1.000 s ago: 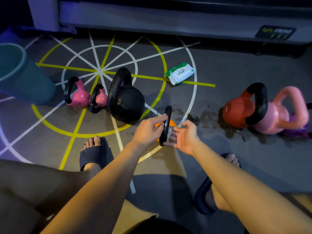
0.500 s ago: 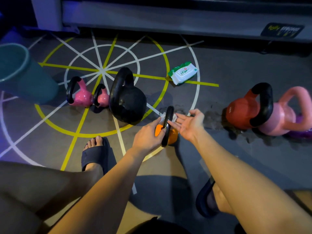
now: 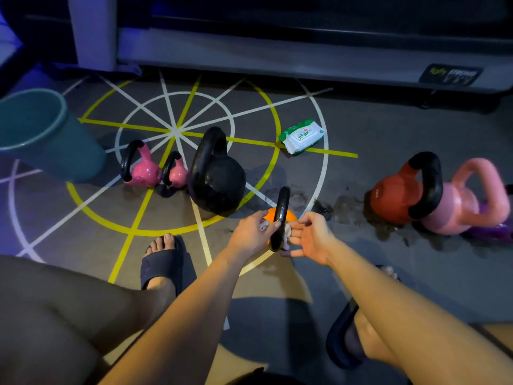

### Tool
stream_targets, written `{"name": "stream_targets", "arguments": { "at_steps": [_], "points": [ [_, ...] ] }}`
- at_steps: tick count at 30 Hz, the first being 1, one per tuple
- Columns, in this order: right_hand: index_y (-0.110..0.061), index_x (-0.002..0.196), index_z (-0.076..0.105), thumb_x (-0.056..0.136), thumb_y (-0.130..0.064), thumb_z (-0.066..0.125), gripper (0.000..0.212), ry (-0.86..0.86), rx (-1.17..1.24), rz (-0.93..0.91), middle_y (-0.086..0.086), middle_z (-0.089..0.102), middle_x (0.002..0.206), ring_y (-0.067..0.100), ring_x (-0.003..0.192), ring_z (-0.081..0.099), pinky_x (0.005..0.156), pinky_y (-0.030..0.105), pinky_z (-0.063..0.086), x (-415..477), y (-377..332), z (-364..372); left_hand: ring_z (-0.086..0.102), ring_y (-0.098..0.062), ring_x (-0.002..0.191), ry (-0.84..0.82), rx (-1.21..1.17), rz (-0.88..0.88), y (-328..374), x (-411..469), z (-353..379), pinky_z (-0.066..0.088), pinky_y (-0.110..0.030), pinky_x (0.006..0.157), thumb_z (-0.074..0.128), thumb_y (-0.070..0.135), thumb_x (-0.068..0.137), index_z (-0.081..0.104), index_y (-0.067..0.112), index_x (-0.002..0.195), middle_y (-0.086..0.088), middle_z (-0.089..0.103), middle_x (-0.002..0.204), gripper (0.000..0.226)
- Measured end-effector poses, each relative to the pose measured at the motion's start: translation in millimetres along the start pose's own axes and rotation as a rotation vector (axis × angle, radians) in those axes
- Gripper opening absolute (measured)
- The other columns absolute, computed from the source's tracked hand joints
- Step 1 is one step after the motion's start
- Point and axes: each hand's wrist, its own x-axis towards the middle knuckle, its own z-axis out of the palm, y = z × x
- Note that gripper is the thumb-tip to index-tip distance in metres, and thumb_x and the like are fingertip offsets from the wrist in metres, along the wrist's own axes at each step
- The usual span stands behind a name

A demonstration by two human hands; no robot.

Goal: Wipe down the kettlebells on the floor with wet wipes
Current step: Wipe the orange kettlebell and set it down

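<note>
A small orange kettlebell (image 3: 291, 215) with a black handle stands on the floor in front of me. A white wet wipe (image 3: 287, 235) runs through the handle loop. My left hand (image 3: 249, 236) pinches one end of it against the handle's left side. On the right side, my right hand (image 3: 312, 238) presses the wipe to the handle with fairly straight fingers. To the left stand a big black kettlebell (image 3: 219, 182) and two pink kettlebells (image 3: 143, 172) (image 3: 177, 175). At the right are a red kettlebell (image 3: 394, 200), a pale pink kettlebell (image 3: 463, 204) and a purple kettlebell (image 3: 492, 230).
A pack of wet wipes (image 3: 301, 137) lies on the floor behind the orange kettlebell. A teal bucket (image 3: 41, 134) stands at the far left. A machine base (image 3: 277, 56) runs along the back. Wet patches (image 3: 347, 207) mark the floor. My feet in dark slippers (image 3: 161, 262) flank the kettlebell.
My right hand slid the wipe from the top of the handle down to its lower part. My left hand shifted lower on the handle and now pinches a wipe end.
</note>
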Motion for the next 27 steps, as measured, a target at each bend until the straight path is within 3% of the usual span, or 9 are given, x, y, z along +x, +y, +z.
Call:
{"name": "stream_targets", "arguments": {
  "at_steps": [4, 7, 11, 13, 16, 19, 21, 24, 27],
  "points": [
    [-0.014, 0.083, 0.058, 0.081, -0.015, 0.041, 0.017, 0.089, -0.123, -0.012, 0.004, 0.065, 0.078, 0.023, 0.08, 0.059, 0.078, 0.035, 0.052, 0, 13, 9, 0.061, -0.02, 0.12, -0.007, -0.034, -0.013, 7, -3, 2, 0.044, -0.029, 0.089, 0.064, 0.045, 0.096, 0.062, 0.022, 0.136, 0.0, 0.068, 0.128, 0.046],
    [-0.013, 0.083, 0.066, 0.085, -0.005, 0.038, 0.029, 0.176, -0.21, -0.074, 0.006, 0.069, 0.083, 0.023, 0.083, 0.065, 0.09, 0.038, 0.052, 1, 21, 14, 0.061, -0.019, 0.114, 0.011, -0.053, -0.027, 14, -3, 5, 0.041, -0.026, 0.085, 0.068, 0.038, 0.094, 0.066, 0.026, 0.13, 0.0, 0.07, 0.122, 0.038],
    [-0.01, 0.089, 0.067, 0.088, -0.01, 0.041, 0.025, 0.232, -0.262, -0.092, 0.013, 0.07, 0.095, 0.028, 0.091, 0.065, 0.098, 0.043, 0.048, 3, 25, 14, 0.063, -0.024, 0.109, 0.014, -0.002, -0.051, 15, 0, 5, 0.053, -0.042, 0.092, 0.07, 0.044, 0.092, 0.068, 0.037, 0.126, 0.001, 0.072, 0.115, 0.035],
    [-0.008, 0.09, 0.064, 0.076, -0.02, 0.049, 0.024, 0.231, -0.213, -0.091, 0.016, 0.066, 0.092, 0.03, 0.083, 0.062, 0.089, 0.046, 0.049, 2, 23, 18, 0.064, -0.025, 0.108, -0.01, 0.048, -0.07, 16, 2, 3, 0.054, -0.044, 0.089, 0.069, 0.048, 0.092, 0.067, 0.041, 0.127, 0.001, 0.072, 0.113, 0.036],
    [-0.008, 0.084, 0.057, 0.057, -0.03, 0.051, 0.035, 0.188, -0.04, -0.079, 0.01, 0.052, 0.077, 0.022, 0.059, 0.047, 0.066, 0.037, 0.041, -2, 15, 21, 0.067, -0.026, 0.102, -0.05, 0.075, -0.088, 15, 6, -2, 0.056, -0.043, 0.083, 0.068, 0.053, 0.09, 0.067, 0.045, 0.125, -0.001, 0.074, 0.101, 0.035],
    [0.001, 0.108, 0.062, 0.074, -0.035, 0.041, 0.054, 0.153, 0.101, -0.072, 0.01, 0.058, 0.078, 0.018, 0.051, 0.038, 0.055, 0.031, 0.035, -7, 6, 21, 0.066, -0.022, 0.099, -0.082, 0.036, -0.099, 14, 9, -7, 0.055, -0.038, 0.08, 0.07, 0.05, 0.088, 0.069, 0.046, 0.121, 0.0, 0.073, 0.092, 0.033],
    [0.005, 0.117, 0.061, 0.08, -0.037, 0.037, 0.061, 0.15, 0.23, -0.082, 0.014, 0.066, 0.083, 0.021, 0.052, 0.047, 0.054, 0.031, 0.037, -2, 4, 16, 0.066, -0.019, 0.105, -0.075, 0.0, -0.09, 14, 8, -6, 0.055, -0.04, 0.09, 0.073, 0.047, 0.087, 0.071, 0.043, 0.121, 0.005, 0.075, 0.099, 0.034],
    [0.006, 0.12, 0.057, 0.074, -0.036, 0.045, 0.063, 0.191, 0.376, -0.164, 0.025, 0.07, 0.106, 0.035, 0.085, 0.068, 0.075, 0.039, 0.049, 2, -3, 17, 0.062, -0.023, 0.117, -0.035, -0.021, -0.054, 12, 7, -2, 0.051, -0.042, 0.097, 0.074, 0.042, 0.088, 0.068, 0.04, 0.126, 0.002, 0.074, 0.114, 0.038],
    [0.007, 0.119, 0.056, 0.084, -0.037, 0.042, 0.057, 0.211, 0.404, -0.177, 0.026, 0.068, 0.113, 0.038, 0.099, 0.068, 0.086, 0.042, 0.051, 5, -6, 18, 0.049, -0.026, 0.135, -0.028, -0.03, -0.085, 9, 6, -2, 0.044, -0.045, 0.107, 0.075, 0.047, 0.087, 0.05, 0.029, 0.147, -0.002, 0.06, 0.142, 0.068]
  ]
}}
